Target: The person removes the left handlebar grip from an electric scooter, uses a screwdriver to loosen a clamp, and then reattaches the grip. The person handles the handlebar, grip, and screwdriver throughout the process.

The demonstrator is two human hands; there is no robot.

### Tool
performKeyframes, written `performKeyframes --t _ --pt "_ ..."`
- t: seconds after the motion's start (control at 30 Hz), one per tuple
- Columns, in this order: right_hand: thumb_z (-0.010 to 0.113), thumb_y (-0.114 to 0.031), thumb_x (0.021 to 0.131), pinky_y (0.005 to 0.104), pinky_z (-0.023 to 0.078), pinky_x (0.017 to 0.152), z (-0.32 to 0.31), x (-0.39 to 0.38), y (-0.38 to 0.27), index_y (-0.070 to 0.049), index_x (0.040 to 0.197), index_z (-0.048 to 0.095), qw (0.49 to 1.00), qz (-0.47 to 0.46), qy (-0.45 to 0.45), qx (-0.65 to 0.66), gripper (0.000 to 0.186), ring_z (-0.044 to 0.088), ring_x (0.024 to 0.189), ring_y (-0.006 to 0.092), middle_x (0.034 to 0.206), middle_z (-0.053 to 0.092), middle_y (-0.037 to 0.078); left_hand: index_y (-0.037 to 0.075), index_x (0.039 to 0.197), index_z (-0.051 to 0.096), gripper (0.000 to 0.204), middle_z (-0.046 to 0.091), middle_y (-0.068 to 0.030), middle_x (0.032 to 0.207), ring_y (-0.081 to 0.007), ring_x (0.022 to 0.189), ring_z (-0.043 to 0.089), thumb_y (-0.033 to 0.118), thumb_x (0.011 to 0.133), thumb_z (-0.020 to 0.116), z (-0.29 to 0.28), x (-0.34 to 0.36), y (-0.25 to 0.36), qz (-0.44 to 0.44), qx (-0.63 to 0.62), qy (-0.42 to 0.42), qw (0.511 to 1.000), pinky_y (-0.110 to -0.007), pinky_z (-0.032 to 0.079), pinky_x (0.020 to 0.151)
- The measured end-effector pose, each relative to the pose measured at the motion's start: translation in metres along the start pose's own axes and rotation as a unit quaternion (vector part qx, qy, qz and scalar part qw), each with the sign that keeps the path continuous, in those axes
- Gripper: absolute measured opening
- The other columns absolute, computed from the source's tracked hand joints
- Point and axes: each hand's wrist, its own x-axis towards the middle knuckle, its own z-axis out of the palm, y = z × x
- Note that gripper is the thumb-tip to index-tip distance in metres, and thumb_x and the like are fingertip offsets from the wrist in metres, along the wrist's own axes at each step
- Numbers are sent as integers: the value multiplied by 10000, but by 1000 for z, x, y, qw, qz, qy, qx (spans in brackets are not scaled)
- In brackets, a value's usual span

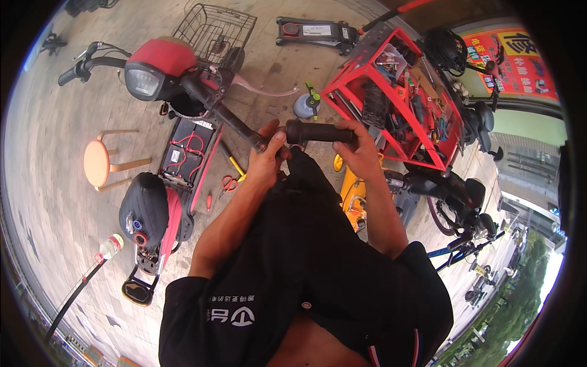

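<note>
A black handlebar grip (318, 132) with a wider collar at its left end lies level in front of me. My right hand (359, 151) is closed around its right end, thumb on the near side. My left hand (269, 154) is closed by the collar, thumb and fingers against it; the fingertips are partly hidden. Right beside that hand ends the black handlebar (235, 125) of a red electric scooter (160, 58). Whether the left fingers also touch the bar, I cannot tell.
The scooter's battery bay (183, 153) lies open beside its dark seat (145, 205). A round stool (96, 163), red-handled scissors (228, 183) and a spray bottle (306, 105) stand or lie around. Right of me are a red tool cart (391, 144) and a yellow machine (353, 194); a floor jack (318, 32) lies beyond.
</note>
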Motion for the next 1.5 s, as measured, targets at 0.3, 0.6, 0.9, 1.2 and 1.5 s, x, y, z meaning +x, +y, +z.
performKeyframes --t 0.3,0.6,0.9,1.2,1.5 --pt "622 106 742 287 446 886 -12 0 3 -14 1154 475 996 -24 89 15 454 561 998 145 1061 559 72 21 1343 319 572 553 -152 1137 -202 718 563 191 863 581 -11 5 -11 -66 -39 32 997 -353 467 649" --pt "645 89 739 267 445 850 -29 -2 9 -33 1177 462 981 -61 130 -129 490 533 969 119 1043 524 51 45 1333 324 515 545 -134 1116 -265 871 569 151 870 522 -9 12 -24 -77 -55 85 992 -369 473 698" --pt "630 97 745 250 446 819 -79 11 14 -49 1166 467 989 -53 135 -12 474 522 954 108 1021 535 33 84 1332 345 490 514 -118 1180 -253 925 571 139 874 511 5 35 -39 -54 -61 128 988 -363 468 733" --pt "656 55 749 294 471 822 -137 21 27 -62 1175 465 962 -45 125 239 481 555 985 160 1119 558 73 107 1354 314 506 513 -125 1191 -259 947 566 147 883 493 14 53 -45 -26 -81 146 986 -368 474 764" --pt "502 -351 932 282 425 571 -167 41 45 -67 1090 520 824 119 89 547 326 536 649 162 795 589 92 57 1282 380 429 518 -178 1190 -329 1027 550 136 870 469 35 60 -48 48 -133 84 986 -434 474 878"
